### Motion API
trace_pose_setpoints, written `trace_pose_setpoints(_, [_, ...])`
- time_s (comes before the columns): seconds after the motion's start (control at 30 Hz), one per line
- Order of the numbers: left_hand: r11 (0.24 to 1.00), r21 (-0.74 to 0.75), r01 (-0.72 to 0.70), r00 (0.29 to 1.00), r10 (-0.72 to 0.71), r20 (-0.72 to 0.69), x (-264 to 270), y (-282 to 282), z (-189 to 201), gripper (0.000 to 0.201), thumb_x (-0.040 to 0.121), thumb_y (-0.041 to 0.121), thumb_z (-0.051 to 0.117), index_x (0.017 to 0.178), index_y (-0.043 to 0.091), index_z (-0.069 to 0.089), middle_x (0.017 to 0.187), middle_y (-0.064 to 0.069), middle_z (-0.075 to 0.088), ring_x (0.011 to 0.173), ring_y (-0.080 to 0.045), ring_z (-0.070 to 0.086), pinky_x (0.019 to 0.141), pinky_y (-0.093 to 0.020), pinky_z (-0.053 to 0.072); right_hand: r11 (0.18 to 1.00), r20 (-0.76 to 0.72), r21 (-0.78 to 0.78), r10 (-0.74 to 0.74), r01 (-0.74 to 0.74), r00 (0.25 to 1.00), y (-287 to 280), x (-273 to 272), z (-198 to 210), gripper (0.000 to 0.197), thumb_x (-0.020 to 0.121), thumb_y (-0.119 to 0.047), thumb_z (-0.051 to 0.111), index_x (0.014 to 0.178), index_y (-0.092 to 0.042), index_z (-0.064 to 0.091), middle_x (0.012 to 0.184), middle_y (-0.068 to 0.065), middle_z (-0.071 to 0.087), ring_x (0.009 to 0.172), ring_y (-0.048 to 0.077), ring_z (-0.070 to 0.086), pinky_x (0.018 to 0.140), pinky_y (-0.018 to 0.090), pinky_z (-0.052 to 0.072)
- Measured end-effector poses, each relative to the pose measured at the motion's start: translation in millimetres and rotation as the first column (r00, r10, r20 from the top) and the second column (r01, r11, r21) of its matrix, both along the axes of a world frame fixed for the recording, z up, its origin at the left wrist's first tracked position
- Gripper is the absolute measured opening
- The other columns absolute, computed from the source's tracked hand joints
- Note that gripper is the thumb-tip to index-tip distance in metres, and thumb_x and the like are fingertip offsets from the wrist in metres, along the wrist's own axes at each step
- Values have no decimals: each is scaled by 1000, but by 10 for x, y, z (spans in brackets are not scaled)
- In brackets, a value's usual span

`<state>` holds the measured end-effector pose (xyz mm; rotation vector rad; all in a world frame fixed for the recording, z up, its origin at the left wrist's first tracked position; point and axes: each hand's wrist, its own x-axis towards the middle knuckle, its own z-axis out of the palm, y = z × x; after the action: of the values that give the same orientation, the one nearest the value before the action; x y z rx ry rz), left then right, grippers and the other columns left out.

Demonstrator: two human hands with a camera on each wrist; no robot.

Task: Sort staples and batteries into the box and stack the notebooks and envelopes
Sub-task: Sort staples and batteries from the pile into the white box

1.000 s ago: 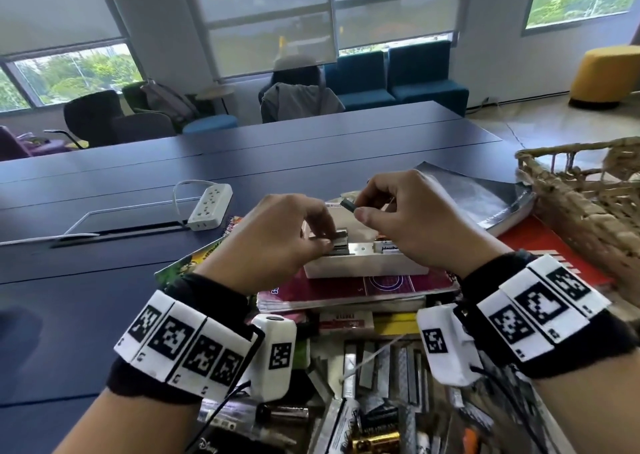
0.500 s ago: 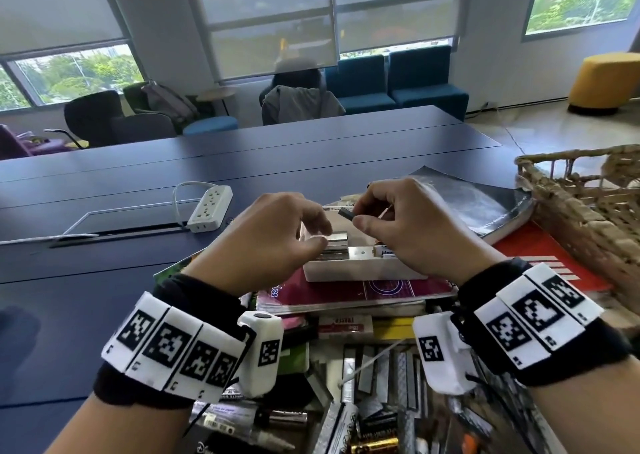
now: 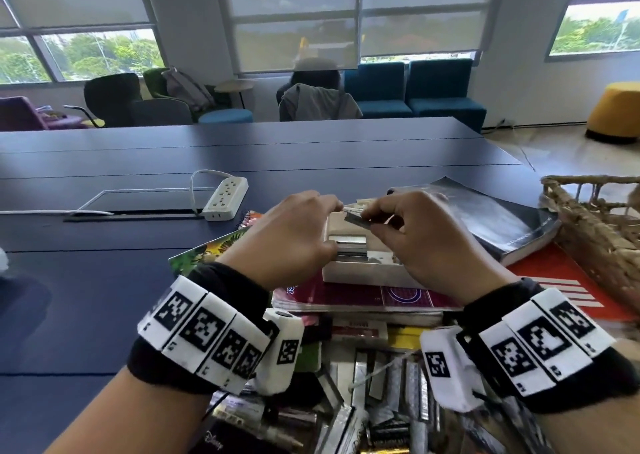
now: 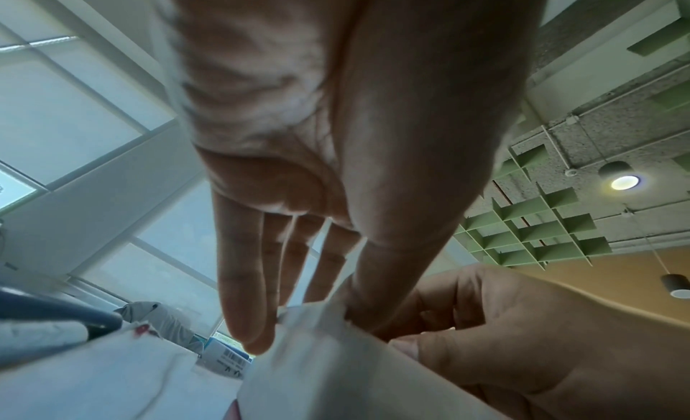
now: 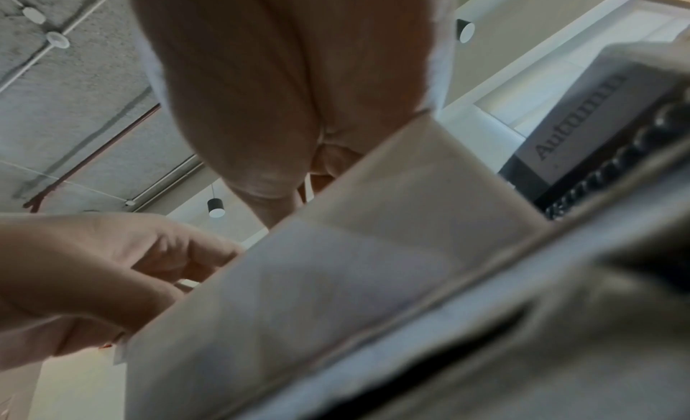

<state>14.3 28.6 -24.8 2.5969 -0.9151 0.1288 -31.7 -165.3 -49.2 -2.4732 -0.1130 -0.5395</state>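
Observation:
A small white box point(image 3: 360, 273) sits on a maroon notebook point(image 3: 363, 296) atop a stack of notebooks. Silver staple strips point(image 3: 349, 245) lie inside it. My left hand point(image 3: 336, 226) holds the box, its thumb down on the strips and its fingers over the far wall; in the left wrist view my left hand point(image 4: 298, 323) pinches the box wall point(image 4: 317, 352). My right hand point(image 3: 369, 221) pinches one staple strip point(image 3: 356, 218) just above the box. A heap of loose staple strips and batteries point(image 3: 381, 401) lies under my wrists.
A black book point(image 3: 502, 218) lies right of the box, over a red notebook point(image 3: 561, 273). A wicker basket point(image 3: 595, 218) stands at the far right. A white power strip point(image 3: 225, 199) lies on the dark blue table point(image 3: 86, 263) to the left.
My hands have drawn closer together over the box. The left fingertips now reach toward the strip in my right hand, which sits slightly lower.

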Motion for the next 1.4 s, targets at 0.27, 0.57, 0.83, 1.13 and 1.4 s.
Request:
trace_pose_setpoints(0.27, [1000, 1, 29, 999, -29, 15, 14, -3, -6, 44, 91, 26, 65, 134, 19, 61, 113, 1, 64, 100, -14, 56, 84, -26, 40, 997, -130, -73, 10, -20, 991, 26, -39, 18, 22, 89, -15, 65, 92, -32, 78, 86, -10, 71, 82, 14, 66, 78, 35, 54])
trace_pose_setpoints(0.57, [1000, 6, 30, 999, -30, 22, 12, -17, 1, 49, 92, 25, 66, 140, 18, 58, 118, 1, 61, 95, -10, 48, 84, -24, 36, 996, -182, -73, 40, -54, 983, 57, -75, 40, 32, 88, -9, 60, 98, -33, 80, 99, -8, 75, 94, 14, 68, 88, 35, 55])
trace_pose_setpoints(0.83, [1000, 13, 23, 1000, -24, 17, 1, -22, 2, 48, 92, 25, 66, 139, 19, 59, 122, 1, 62, 96, -8, 50, 86, -24, 39, 999, -188, -38, 28, -35, 982, 47, -79, 41, 31, 90, -8, 60, 98, -32, 78, 94, -8, 72, 88, 13, 66, 82, 33, 55])
trace_pose_setpoints(1.13, [999, 31, 10, 1000, -10, 6, -11, -18, 9, 48, 90, 28, 66, 137, 20, 60, 117, 2, 61, 94, -11, 50, 83, -27, 39, 999, -127, 6, 47, -46, 991, 38, -106, 61, 24, 89, -11, 63, 94, -30, 77, 85, -12, 71, 83, 9, 67, 79, 35, 57])
trace_pose_setpoints(1.4, [998, 59, 8, 999, -7, -32, -104, -9, 91, 53, 91, 35, 64, 142, 32, 52, 128, 6, 60, 106, -12, 50, 85, -31, 37, 985, -84, -76, 149, -155, 985, -2, -222, 274, 17, 85, -17, 71, 80, -33, 72, 72, -18, 65, 69, -4, 57, 61, 7, 36])
